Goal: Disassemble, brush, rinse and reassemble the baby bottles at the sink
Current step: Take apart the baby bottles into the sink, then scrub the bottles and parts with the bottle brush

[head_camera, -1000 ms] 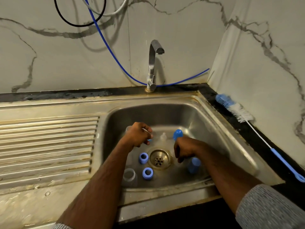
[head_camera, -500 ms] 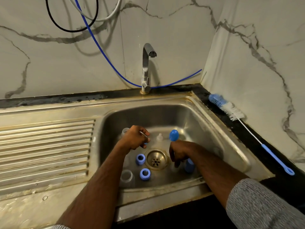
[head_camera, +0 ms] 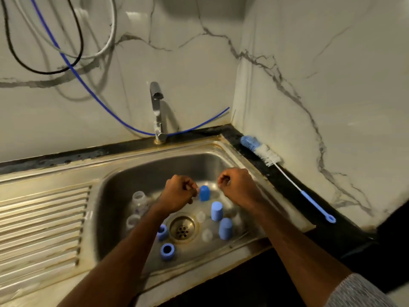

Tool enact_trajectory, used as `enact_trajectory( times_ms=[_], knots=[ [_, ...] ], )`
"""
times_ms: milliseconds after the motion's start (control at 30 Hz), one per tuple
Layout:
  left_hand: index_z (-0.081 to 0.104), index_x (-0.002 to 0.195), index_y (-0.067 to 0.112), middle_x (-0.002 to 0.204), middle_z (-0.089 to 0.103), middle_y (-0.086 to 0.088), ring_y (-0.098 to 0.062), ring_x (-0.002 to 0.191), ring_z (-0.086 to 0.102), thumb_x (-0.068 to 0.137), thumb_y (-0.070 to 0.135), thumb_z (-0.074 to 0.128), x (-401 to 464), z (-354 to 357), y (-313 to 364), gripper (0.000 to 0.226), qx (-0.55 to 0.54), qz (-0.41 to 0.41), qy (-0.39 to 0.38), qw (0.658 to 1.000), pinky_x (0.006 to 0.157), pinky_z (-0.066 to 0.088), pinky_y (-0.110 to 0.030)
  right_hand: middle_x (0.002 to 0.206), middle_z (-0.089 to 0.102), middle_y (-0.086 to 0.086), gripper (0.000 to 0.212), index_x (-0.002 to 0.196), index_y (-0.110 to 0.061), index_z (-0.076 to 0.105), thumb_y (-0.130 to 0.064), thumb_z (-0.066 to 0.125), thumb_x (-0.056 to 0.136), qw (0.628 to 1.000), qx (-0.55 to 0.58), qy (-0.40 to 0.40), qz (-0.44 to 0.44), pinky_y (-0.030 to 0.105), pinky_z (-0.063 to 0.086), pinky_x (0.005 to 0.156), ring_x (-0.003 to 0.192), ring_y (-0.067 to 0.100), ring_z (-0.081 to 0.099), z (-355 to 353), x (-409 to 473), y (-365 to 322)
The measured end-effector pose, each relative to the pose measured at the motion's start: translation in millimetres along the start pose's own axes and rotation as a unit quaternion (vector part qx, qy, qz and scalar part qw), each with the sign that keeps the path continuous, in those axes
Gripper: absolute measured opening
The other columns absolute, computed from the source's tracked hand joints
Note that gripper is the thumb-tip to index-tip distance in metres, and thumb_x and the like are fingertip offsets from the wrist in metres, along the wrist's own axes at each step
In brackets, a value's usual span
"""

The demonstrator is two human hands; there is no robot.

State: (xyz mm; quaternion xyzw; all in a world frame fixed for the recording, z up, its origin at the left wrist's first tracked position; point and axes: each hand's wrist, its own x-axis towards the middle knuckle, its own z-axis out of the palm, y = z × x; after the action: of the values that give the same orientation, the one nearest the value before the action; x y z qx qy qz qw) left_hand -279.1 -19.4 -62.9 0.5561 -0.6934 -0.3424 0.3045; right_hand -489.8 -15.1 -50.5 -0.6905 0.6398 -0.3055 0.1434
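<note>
The steel sink [head_camera: 221, 149] holds taken-apart bottle parts around the drain [head_camera: 182, 228]. Three blue caps [head_camera: 216, 211] stand right of the drain. Two blue screw rings [head_camera: 167, 251] lie at its front left. Two clear bottles [head_camera: 139, 200] stand at the left, and clear nipples [head_camera: 207, 234] sit near the drain. Above the basin, my left hand [head_camera: 179, 192] and my right hand [head_camera: 238, 185] hover with fingers curled into fists. I see nothing in either. The bottle brush [head_camera: 262, 151] lies on the dark counter to the right.
The faucet [head_camera: 156, 107] stands behind the sink with no water running. A ribbed drainboard [head_camera: 42, 220] stretches to the left. A blue hose [head_camera: 93, 89] and cables hang on the marble wall. A side wall closes in the right.
Both hands have lifted from the sink floor to above the basin. My right hand let go of a blue cap, which now stands by the drain. The view tilted upward.
</note>
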Motion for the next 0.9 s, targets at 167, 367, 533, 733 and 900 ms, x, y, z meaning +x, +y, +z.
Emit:
enact_trajectory(
  times_ms=[167,367,533,733,900],
  knots=[
    [0.072,0.088,0.003,0.077,0.075,-0.006,-0.012,0.062,0.072,0.092,0.007,0.068,29.5,15.0,47.4,0.007,0.016,0.047,-0.020,0.999,0.063,0.056,-0.018,0.087,0.072,0.006,0.013,0.080,-0.018,0.071,-0.009,0.062,0.082,0.988,-0.096,0.103,0.066,0.035,0.054,0.080,0.085,0.029,0.066,-80.5,-18.3,37.2],
    [0.070,0.085,-0.002,0.077,0.074,-0.015,-0.025,0.061,0.071,0.091,0.008,0.071,50.4,49.0,88.9,0.012,-0.014,0.053,-0.031,0.998,0.066,0.060,-0.035,0.104,0.067,0.010,0.016,0.103,-0.016,0.068,-0.017,0.066,0.088,0.949,-0.257,0.056,0.175,0.033,0.055,0.075,0.095,0.030,0.067,-139.1,-49.8,58.7],
    [0.071,0.089,0.001,0.079,0.075,-0.009,-0.024,0.067,0.074,0.092,0.013,0.072,49.3,72.0,107.6,0.012,-0.006,0.058,-0.072,0.996,0.070,0.062,-0.033,0.118,0.065,0.009,0.024,0.116,-0.012,0.060,-0.025,0.062,0.095,0.925,-0.336,0.014,0.175,0.033,0.053,0.083,0.112,0.026,0.064,-139.6,-70.0,72.2],
    [0.070,0.090,0.000,0.082,0.075,-0.013,-0.023,0.067,0.073,0.093,0.014,0.072,43.4,64.8,109.0,0.015,-0.003,0.057,-0.068,0.996,0.066,0.061,-0.030,0.103,0.065,0.011,0.012,0.101,-0.010,0.062,-0.019,0.063,0.094,0.936,-0.314,0.087,0.129,0.033,0.047,0.070,0.095,0.030,0.066,-125.7,-70.1,78.0],
    [0.070,0.085,0.002,0.077,0.074,-0.015,-0.024,0.064,0.071,0.090,0.011,0.073,37.8,24.8,80.0,0.011,0.018,0.048,0.006,0.999,0.073,0.060,-0.040,0.111,0.063,0.007,0.028,0.113,-0.013,0.057,-0.034,0.039,0.106,0.961,-0.244,0.096,0.089,0.035,0.047,0.076,0.100,0.031,0.064,-107.8,-60.5,51.4]
  ],
)
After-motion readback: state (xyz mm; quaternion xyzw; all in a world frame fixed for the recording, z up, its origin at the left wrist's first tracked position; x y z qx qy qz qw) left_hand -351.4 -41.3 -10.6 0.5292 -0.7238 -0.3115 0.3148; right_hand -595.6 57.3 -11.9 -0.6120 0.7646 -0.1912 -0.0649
